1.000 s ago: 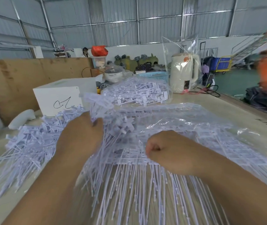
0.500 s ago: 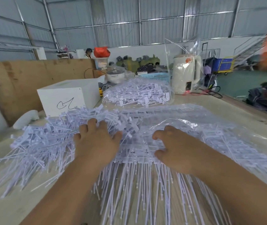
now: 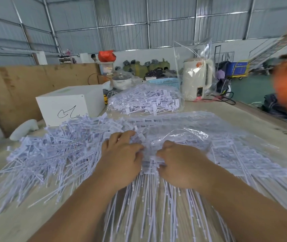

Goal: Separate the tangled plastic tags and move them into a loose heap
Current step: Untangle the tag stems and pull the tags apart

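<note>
A joined bundle of pale lilac plastic tags (image 3: 149,194) lies in front of me, its long tails fanned toward me and its heads lying under clear plastic film (image 3: 179,135). My left hand (image 3: 120,159) and my right hand (image 3: 179,165) sit side by side on the row of tag heads, fingers curled and pinching it between them. A loose heap of separated tags (image 3: 52,154) spreads over the table to the left, touching my left hand.
A white box (image 3: 69,105) with a scribble stands behind the heap. A bagged pile of tags (image 3: 144,102) lies further back, beside a cream kettle (image 3: 195,79) in clear wrap. A wooden board (image 3: 17,88) lines the left. The table's right edge (image 3: 270,119) runs diagonally.
My left hand came down from a raised bunch of tags onto the heap, then slid right. Both hands have closed in together on the row of tag heads.
</note>
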`<action>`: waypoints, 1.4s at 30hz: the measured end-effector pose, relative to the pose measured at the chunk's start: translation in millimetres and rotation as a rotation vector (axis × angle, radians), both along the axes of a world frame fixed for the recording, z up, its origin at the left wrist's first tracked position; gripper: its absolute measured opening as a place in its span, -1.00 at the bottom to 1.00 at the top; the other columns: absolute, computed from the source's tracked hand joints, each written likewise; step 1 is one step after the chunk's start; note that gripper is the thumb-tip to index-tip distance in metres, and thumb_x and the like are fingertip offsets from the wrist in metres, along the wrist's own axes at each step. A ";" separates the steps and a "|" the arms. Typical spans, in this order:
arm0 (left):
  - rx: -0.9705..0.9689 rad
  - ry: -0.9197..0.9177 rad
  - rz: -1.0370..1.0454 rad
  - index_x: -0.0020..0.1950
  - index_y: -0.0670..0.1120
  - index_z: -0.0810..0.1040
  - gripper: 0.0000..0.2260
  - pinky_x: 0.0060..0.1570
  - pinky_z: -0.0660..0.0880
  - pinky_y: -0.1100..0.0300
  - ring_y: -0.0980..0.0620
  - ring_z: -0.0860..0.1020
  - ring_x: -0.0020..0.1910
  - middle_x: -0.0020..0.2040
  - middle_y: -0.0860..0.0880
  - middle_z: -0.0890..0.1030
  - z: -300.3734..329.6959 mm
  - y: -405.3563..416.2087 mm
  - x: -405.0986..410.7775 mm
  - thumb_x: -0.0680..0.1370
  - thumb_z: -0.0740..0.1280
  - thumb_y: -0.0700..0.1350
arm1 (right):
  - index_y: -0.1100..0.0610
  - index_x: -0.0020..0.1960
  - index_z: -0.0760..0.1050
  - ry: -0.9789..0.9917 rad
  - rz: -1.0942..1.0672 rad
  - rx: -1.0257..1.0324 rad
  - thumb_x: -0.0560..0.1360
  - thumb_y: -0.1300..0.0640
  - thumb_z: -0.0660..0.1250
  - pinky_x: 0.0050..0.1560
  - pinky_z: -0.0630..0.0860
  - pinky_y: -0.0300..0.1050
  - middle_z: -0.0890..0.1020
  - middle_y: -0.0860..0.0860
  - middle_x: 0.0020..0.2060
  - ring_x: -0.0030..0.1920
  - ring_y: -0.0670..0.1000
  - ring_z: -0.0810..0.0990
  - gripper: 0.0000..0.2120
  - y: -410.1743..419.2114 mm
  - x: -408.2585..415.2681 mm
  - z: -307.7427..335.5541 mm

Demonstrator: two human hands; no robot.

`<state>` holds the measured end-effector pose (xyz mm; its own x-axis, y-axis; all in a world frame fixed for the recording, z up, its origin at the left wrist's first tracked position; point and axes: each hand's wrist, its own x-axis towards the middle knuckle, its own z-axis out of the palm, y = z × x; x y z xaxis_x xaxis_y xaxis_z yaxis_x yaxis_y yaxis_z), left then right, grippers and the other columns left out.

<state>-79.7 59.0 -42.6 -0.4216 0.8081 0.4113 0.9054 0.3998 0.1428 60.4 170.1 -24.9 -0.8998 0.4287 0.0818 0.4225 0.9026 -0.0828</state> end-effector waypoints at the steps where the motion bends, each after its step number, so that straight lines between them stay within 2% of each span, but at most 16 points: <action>1: 0.007 -0.039 0.006 0.29 0.18 0.54 -0.70 0.29 -0.04 0.13 0.15 0.01 0.41 0.54 0.14 0.16 0.8 -0.4 0.3 0.64 0.12 0.07 | 0.03 0.15 0.47 0.018 -0.005 -0.001 0.56 0.02 0.19 -0.08 0.51 0.00 0.33 -0.03 -0.02 0.02 0.10 0.53 -0.79 -0.4 -0.9 -0.3; 3: 0.025 -0.148 0.001 0.25 0.20 0.55 -0.70 0.30 -0.04 0.16 0.21 0.02 0.40 0.53 0.17 0.16 2.7 -1.6 1.4 0.64 0.09 0.07 | 0.03 0.10 0.46 0.071 -0.008 -0.018 0.55 0.08 0.22 -0.17 0.48 -0.04 0.32 -0.03 -0.01 -0.04 0.08 0.54 -0.85 -0.3 0.8 1.4; 6: 0.039 -0.314 -0.025 0.13 0.22 0.59 -0.63 0.18 -0.05 0.26 0.25 0.05 0.39 0.49 0.22 0.19 10.0 -4.3 3.8 0.61 -0.01 0.12 | 0.01 0.16 0.48 0.192 -0.006 -0.041 0.57 0.05 0.25 -0.04 0.55 0.02 0.34 -0.08 0.06 0.00 0.05 0.55 -0.82 0.7 7.2 9.9; 8: 0.069 -0.346 -0.062 0.03 0.22 0.60 -0.53 0.19 -0.05 0.28 0.22 0.09 0.38 0.41 0.26 0.23 12.3 -6.6 2.9 0.46 -0.09 0.20 | 0.01 0.11 0.50 0.319 0.019 -0.029 0.56 0.04 0.26 0.00 0.56 0.03 0.34 -0.09 0.04 -0.01 0.03 0.55 -0.85 -1.0 10.8 17.3; 10: 0.162 -0.493 -0.082 -0.07 0.18 0.60 -0.54 0.36 0.01 0.17 0.20 0.16 0.34 0.40 0.23 0.31 15.8 -8.7 3.2 0.39 -0.06 0.24 | 0.02 0.07 0.53 0.457 0.043 -0.002 0.56 0.05 0.27 0.00 0.54 0.03 0.36 -0.09 0.01 -0.01 0.01 0.52 -0.87 -4.7 13.8 23.1; 12: 0.257 -0.592 -0.072 -0.02 0.24 0.58 -0.55 0.45 0.12 -0.01 0.08 0.26 0.38 0.36 0.14 0.43 17.0 -6.0 0.6 0.36 -0.03 0.32 | 0.07 0.03 0.55 0.587 0.084 0.035 0.55 0.07 0.31 0.00 0.51 0.02 0.41 -0.06 -0.02 0.01 0.00 0.48 -0.89 -8.1 17.5 28.3; 14: 0.292 -0.658 -0.076 0.03 0.28 0.60 -0.51 0.45 0.20 -0.05 0.01 0.35 0.39 0.34 0.06 0.49 13.1 -6.8 -1.0 0.36 -0.02 0.36 | 0.13 -0.04 0.54 0.685 0.144 0.067 0.53 0.12 0.35 -0.07 0.48 0.03 0.47 -0.01 -0.08 -0.04 0.03 0.47 -0.92 -12.1 21.5 34.3; 17: 0.456 -0.941 -0.101 -0.01 0.16 0.68 -0.50 0.36 0.33 -0.06 0.05 0.52 0.25 0.19 0.05 0.62 16.9 -4.7 -3.3 0.42 0.07 0.39 | 0.14 -0.09 0.52 0.799 0.220 0.084 0.49 0.16 0.37 -0.22 0.44 -0.05 0.54 0.02 -0.18 -0.18 0.04 0.49 -0.95 -17.3 28.4 42.2; 21: 0.486 -0.883 -0.001 0.17 0.08 0.64 -0.56 0.12 0.43 0.14 0.17 0.52 0.21 0.20 0.09 0.61 29.3 3.4 -3.3 0.58 0.11 0.29 | 0.10 -0.07 0.50 0.833 0.285 0.073 0.48 0.10 0.31 -0.25 0.40 -0.05 0.57 -0.01 -0.23 -0.24 0.06 0.50 -0.92 -19.5 33.8 46.9; 24: 0.614 -0.858 -0.122 0.06 0.34 0.62 -0.48 0.08 0.30 0.30 0.39 0.41 0.20 0.17 0.30 0.52 29.6 -9.3 8.0 0.37 0.01 0.50 | 0.07 -0.09 0.45 0.814 0.354 -0.017 0.51 0.09 0.30 -0.16 0.42 0.02 0.57 0.00 -0.22 -0.19 0.07 0.52 -0.94 -12.9 36.3 48.2; 26: 0.614 -0.896 -0.217 0.07 0.34 0.62 -0.45 0.13 0.33 0.25 0.33 0.44 0.24 0.21 0.29 0.55 28.4 -16.0 14.1 0.34 0.01 0.51 | 0.05 -0.07 0.43 0.775 0.390 -0.111 0.52 0.05 0.29 -0.16 0.46 0.11 0.57 0.01 -0.24 -0.18 0.10 0.53 -0.91 -8.2 37.9 47.5; 29: 0.497 -0.961 -0.361 0.04 0.20 0.67 -0.53 -0.03 0.44 0.36 0.31 0.58 0.07 0.07 0.23 0.67 36.6 -15.1 21.6 0.40 0.15 0.41 | -0.02 -0.07 0.37 0.716 0.408 -0.182 0.52 -0.03 0.28 -0.16 0.48 0.18 0.53 0.00 -0.29 -0.20 0.11 0.52 -0.89 -4.4 38.6 45.2; 33: 0.481 -0.900 -0.437 -0.04 0.04 0.69 -0.63 0.17 0.44 0.10 -0.02 0.62 0.07 0.00 -0.06 0.69 37.8 -18.3 24.5 0.36 0.34 0.27 | -0.03 -0.11 0.40 0.720 0.420 -0.226 0.54 -0.07 0.29 -0.36 0.39 -0.08 0.47 -0.05 -0.40 -0.39 -0.01 0.43 -0.86 -3.7 37.8 47.0; 35: 0.556 -0.892 -0.448 -0.11 0.03 0.68 -0.72 0.10 0.43 0.06 -0.09 0.59 -0.04 -0.06 -0.16 0.66 40.0 -19.6 23.3 0.33 0.43 0.18 | -0.01 -0.12 0.43 0.701 0.377 -0.197 0.56 -0.12 0.27 -0.45 0.29 -0.17 0.44 -0.11 -0.46 -0.46 -0.06 0.40 -0.80 -2.1 38.6 48.6; 38: 0.620 -0.875 -0.387 -0.15 0.06 0.69 -0.84 0.03 0.41 0.11 0.02 0.53 -0.12 -0.18 0.03 0.65 41.2 -18.9 18.5 0.34 0.48 0.08 | 0.00 -0.17 0.46 0.655 0.265 -0.136 0.53 -0.24 0.22 -0.45 0.30 -0.08 0.45 -0.13 -0.47 -0.46 -0.06 0.41 -0.69 2.6 42.4 50.6; 42: 0.516 -0.934 -0.346 -0.21 0.07 0.70 -0.77 -0.02 0.48 0.31 0.09 0.60 -0.10 -0.17 0.09 0.68 42.9 -20.8 15.5 0.26 0.49 0.17 | -0.05 -0.30 0.40 0.617 0.079 0.027 0.40 -0.43 0.05 -0.43 0.21 -0.15 0.38 -0.08 -0.56 -0.47 -0.14 0.38 -0.53 1.0 45.0 53.3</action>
